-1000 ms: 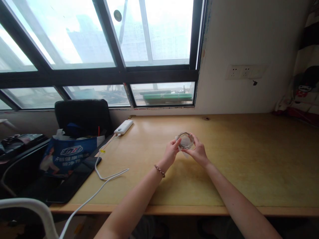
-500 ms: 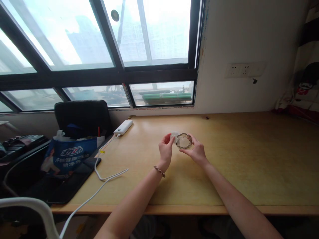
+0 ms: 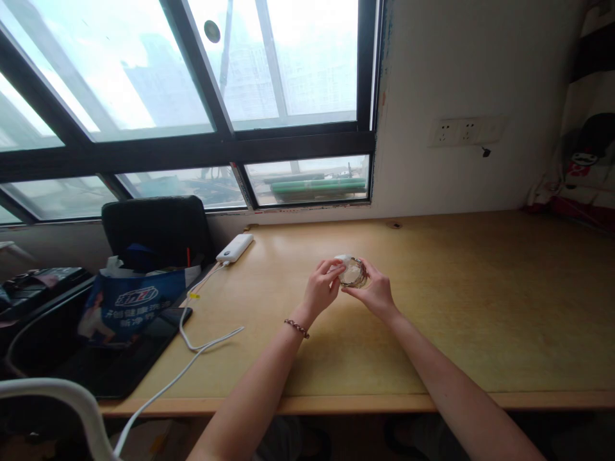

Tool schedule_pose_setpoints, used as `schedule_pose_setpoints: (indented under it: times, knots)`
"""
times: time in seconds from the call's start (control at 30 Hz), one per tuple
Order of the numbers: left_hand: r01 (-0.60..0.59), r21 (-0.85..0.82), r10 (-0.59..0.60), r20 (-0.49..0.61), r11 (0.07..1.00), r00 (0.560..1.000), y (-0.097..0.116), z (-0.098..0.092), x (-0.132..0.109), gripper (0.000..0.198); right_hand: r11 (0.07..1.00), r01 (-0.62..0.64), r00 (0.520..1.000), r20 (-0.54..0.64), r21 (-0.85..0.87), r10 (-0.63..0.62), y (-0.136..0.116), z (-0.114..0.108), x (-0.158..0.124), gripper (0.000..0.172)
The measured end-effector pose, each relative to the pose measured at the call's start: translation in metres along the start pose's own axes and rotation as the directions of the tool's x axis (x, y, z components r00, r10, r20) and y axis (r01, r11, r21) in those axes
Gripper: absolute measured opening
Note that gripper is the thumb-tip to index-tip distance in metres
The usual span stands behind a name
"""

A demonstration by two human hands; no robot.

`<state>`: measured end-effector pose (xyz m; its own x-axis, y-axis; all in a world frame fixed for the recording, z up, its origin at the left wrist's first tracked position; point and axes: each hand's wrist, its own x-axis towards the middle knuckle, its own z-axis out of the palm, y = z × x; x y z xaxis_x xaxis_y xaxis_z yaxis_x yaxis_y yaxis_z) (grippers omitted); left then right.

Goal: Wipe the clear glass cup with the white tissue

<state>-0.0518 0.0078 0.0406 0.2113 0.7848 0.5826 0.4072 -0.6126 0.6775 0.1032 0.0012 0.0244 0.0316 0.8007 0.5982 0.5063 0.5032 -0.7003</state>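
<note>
My right hand (image 3: pixel 376 291) grips a small clear glass dish (image 3: pixel 355 274), like an ashtray, by its right side, thumb below and fingers above. The dish is tilted so that its inside faces me. In my left hand (image 3: pixel 323 286) a white tissue (image 3: pixel 344 259) is pressed against the upper left of the dish's rim. The left fingers cover part of both the tissue and the dish. Both hands are above the wooden table (image 3: pixel 456 307), and a braided bracelet (image 3: pixel 296 328) circles the left wrist.
On the table's left side lies a white power bank (image 3: pixel 235 248) with a white cable (image 3: pixel 211 344) running off the front edge. A black chair (image 3: pixel 156 224) and a blue bag (image 3: pixel 134 301) stand to the left. Wall sockets (image 3: pixel 456 131) are above the table at the back.
My left hand has moved the tissue further onto the glass dish, and its fingers now reach over the rim. The right hand keeps its grip. The view has shifted slightly.
</note>
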Motion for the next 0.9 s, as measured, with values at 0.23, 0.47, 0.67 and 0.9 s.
schedule_pose_setpoints:
  times: [0.23,0.47,0.67,0.9]
  knots:
    - [-0.001,0.090,-0.003,0.043,0.996,0.999,0.015,-0.001,0.000,0.017,1.000,-0.002,0.999,-0.040,-0.020,0.001,0.002,0.000,0.001,0.067]
    - [0.053,-0.012,-0.050,0.170,0.999,0.984,0.017,0.004,-0.001,0.023,0.999,0.040,0.998,-0.056,0.004,-0.040,0.004,-0.004,0.001,0.066]
    - [0.359,-0.381,-0.269,0.269,0.852,0.925,0.009,0.009,-0.001,0.043,0.995,-0.001,1.000,-0.022,0.101,0.003,0.006,-0.005,0.004,0.070]
    - [0.060,-0.047,-0.051,0.181,0.997,0.982,0.000,-0.003,0.000,0.038,0.990,-0.039,0.999,0.043,0.139,0.034,0.011,0.001,0.001,0.074]
